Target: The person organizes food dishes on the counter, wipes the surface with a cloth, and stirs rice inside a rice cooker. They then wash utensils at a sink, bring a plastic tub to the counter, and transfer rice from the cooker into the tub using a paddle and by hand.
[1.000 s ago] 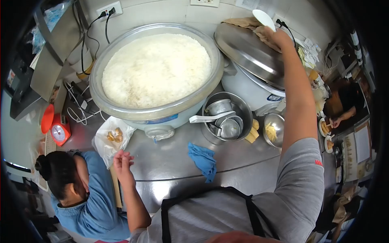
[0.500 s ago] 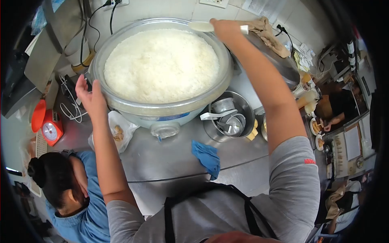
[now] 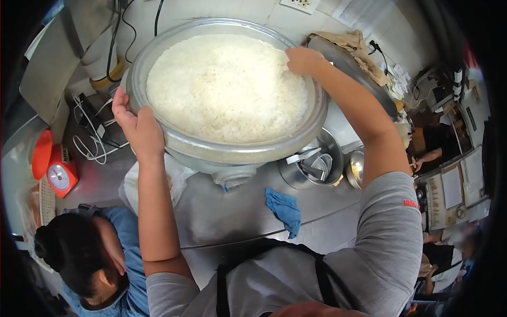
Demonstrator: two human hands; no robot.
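A big round rice cooker point(image 3: 232, 149) full of white rice point(image 3: 222, 84) stands before me on the metal counter. My left hand point(image 3: 138, 127) is at the cooker's left edge, its fingers and thumb round the rim. Over the right side of the rice, my right hand point(image 3: 305, 62) is closed on a white rice paddle; the hand covers most of it, and its blade is not clearly visible against the rice.
Right of the cooker, a metal pot point(image 3: 297, 173) holds ladles and a cup, beside a metal bowl point(image 3: 357, 169). A blue cloth point(image 3: 285, 208) lies in front. At left are a plastic bag point(image 3: 132, 182), an orange scale point(image 3: 59, 171), cords and a bent-over person point(image 3: 100, 253).
My right hand has brought the paddle from above the cooker's far right rim down to the rice. My left hand has closed in on the rim. The view has shifted slightly.
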